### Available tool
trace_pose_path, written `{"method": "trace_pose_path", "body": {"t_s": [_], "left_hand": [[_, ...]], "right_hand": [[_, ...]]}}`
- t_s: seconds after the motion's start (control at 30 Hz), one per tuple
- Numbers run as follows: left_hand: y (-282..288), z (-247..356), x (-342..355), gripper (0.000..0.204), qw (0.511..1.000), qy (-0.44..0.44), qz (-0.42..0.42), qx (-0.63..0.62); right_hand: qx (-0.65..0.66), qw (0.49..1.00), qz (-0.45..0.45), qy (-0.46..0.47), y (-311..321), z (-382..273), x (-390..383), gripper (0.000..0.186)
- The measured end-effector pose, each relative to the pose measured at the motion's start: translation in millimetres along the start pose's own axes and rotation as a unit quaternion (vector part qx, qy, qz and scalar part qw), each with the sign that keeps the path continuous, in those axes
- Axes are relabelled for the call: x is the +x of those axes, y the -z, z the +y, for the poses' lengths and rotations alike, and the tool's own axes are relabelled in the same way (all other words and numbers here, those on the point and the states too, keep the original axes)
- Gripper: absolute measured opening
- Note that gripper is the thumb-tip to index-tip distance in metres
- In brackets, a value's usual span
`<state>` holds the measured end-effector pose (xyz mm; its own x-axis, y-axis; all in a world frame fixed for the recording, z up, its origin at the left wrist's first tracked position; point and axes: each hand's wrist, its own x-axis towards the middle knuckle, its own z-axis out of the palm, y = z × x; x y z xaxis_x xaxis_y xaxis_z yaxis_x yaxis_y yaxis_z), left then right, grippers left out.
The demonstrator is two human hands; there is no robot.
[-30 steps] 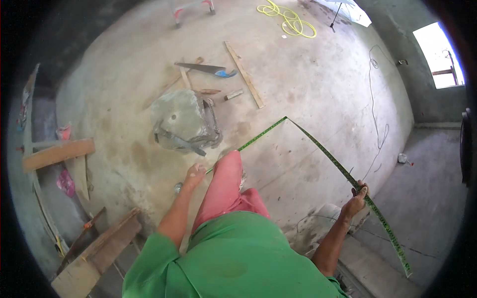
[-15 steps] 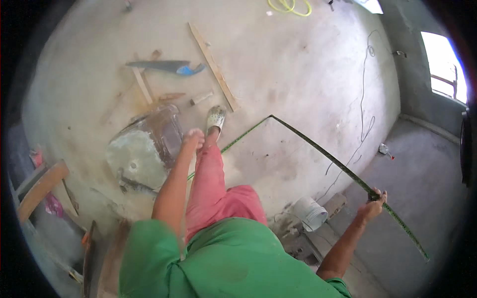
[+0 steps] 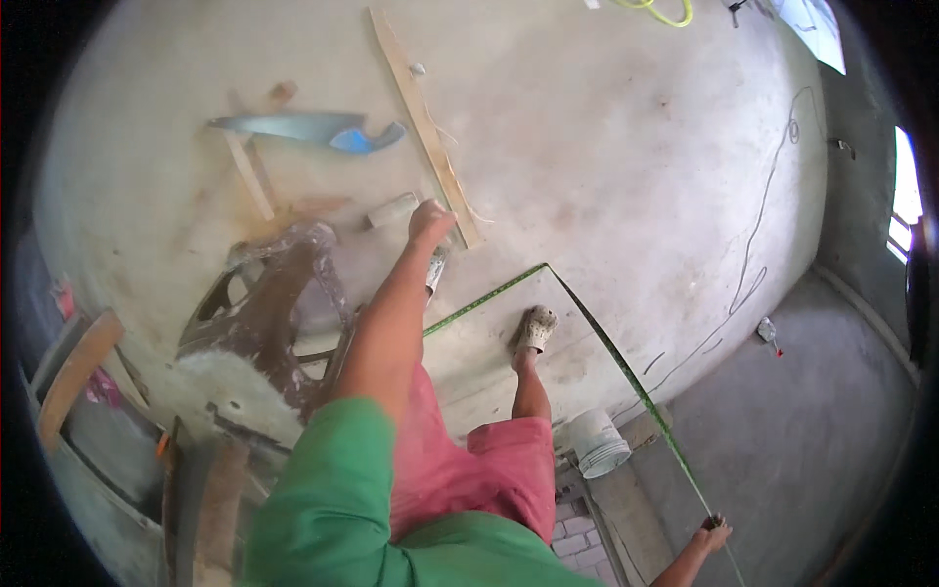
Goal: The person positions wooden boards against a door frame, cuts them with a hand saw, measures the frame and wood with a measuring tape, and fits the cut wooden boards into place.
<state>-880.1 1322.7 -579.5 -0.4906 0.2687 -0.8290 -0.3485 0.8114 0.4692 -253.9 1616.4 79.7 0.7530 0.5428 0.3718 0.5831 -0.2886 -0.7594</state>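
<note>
My right hand (image 3: 714, 534), low at the right, is closed on a long green measuring tape (image 3: 620, 362). From this hand the tape runs up to a sharp bend near the middle, then slants down left and passes behind my left arm. My left hand (image 3: 430, 225) is stretched forward, fingers curled, over the left edge of a long wooden board (image 3: 423, 122) near its closer end. Whether it touches the board, and what it holds, I cannot make out. Beside that hand lies a small pale block (image 3: 393, 209).
A handsaw (image 3: 293, 126) with a blue handle lies at the far left. Left of my arm is an overturned, plaster-splashed brown plastic chair (image 3: 279, 313). A white bucket (image 3: 599, 445) stands right of my legs. A thin cable (image 3: 758, 230) trails along the right side.
My left hand has moved forward and right to the board's end. My right hand has dropped lower with the tape. My other foot has come into view.
</note>
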Motion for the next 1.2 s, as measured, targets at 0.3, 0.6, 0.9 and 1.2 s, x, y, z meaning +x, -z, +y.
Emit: {"method": "trace_pose_path", "body": {"t_s": [0.3,0.6,0.9,1.2], "left_hand": [[-122.0,-19.8,124.1,0.09,0.977,0.068,0.158,0.129],[-101.5,-45.7,70.7,0.051,0.944,0.01,0.164,-0.288],[87.0,116.6,-244.8,0.032,0.741,-0.036,-0.092,-0.664],[197.2,129.6,-405.8,0.039,0.692,-0.088,-0.131,-0.704]], "right_hand": [[-0.086,0.996,0.018,-0.009,-4.4,70.8,119.9,0.031],[-0.076,0.989,-0.114,-0.048,-83.5,79.2,70.5,0.033],[0.035,0.981,-0.173,-0.085,-82.1,-4.1,7.1,0.028],[0.165,0.911,-0.378,0.021,-121.4,-122.0,-42.6,0.032]]}}
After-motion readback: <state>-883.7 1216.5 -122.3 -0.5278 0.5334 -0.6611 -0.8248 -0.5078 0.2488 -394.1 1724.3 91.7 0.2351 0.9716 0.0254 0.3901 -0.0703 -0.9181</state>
